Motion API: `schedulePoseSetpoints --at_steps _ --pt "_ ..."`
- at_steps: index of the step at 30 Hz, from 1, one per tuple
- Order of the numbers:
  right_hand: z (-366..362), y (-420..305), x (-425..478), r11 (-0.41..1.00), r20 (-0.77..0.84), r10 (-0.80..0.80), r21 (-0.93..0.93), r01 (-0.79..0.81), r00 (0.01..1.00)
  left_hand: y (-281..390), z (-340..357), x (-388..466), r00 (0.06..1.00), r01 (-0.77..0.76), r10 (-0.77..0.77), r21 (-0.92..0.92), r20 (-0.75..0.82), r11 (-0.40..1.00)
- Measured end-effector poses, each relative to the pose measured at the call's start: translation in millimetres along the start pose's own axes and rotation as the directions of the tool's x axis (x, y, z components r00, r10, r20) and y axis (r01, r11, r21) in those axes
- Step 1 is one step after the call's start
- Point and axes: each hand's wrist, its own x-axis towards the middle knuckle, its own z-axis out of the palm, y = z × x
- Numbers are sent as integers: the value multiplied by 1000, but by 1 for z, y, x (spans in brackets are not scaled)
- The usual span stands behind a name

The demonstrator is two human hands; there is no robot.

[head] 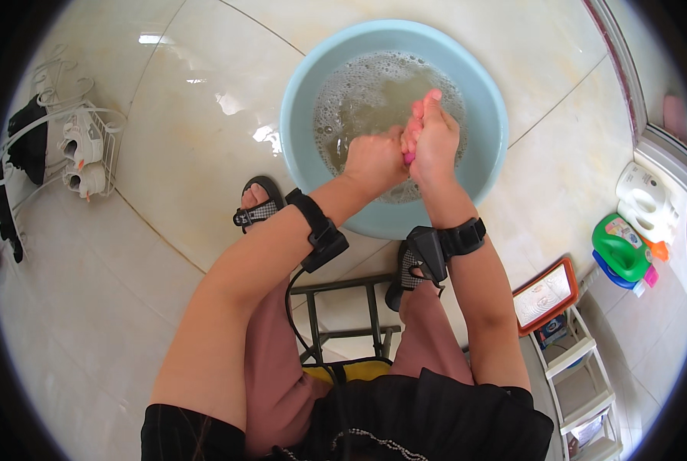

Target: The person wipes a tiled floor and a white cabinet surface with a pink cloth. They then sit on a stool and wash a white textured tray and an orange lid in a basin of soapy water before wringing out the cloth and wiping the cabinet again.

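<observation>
A light-blue plastic basin [493, 144] on the tiled floor holds cloudy, sudsy water [378, 86]. Over the water my left hand [375, 155] is closed in a fist, its knuckles against my right hand. My right hand [435, 135] has its fingers curled and its thumb raised. Between the two hands shows a small bit of a pink item [409, 157]; most of it is hidden, and its kind cannot be told. Each forearm wears a black strap with a black device.
White wire rack [110, 144] with shoes [83, 141] stands at left. At right are a green detergent bottle [614, 245], white jugs [640, 184] and a white shelf unit [571, 357] with an orange-rimmed tray [572, 276]. My sandalled feet flank a metal stool frame [343, 333]. Wet floor reflects light.
</observation>
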Motion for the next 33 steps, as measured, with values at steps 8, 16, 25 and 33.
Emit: schedulePoseSetpoints --at_steps 8,16,25,33 --pt "-2 5 2 998 -16 35 47 -34 999 -3 3 -1 999 -26 28 46 -39 999" --pt "-4 1 -2 998 2 51 33 -51 999 -1 1 0 998 -51 54 81 -37 995" --pt "-32 2 -3 997 196 9 74 -24 981 20 -18 1 937 244 -174 -212 301 946" --pt "-55 -27 -20 823 195 -355 -399 404 914 23 -28 -2 923 313 -92 -591 373 744"
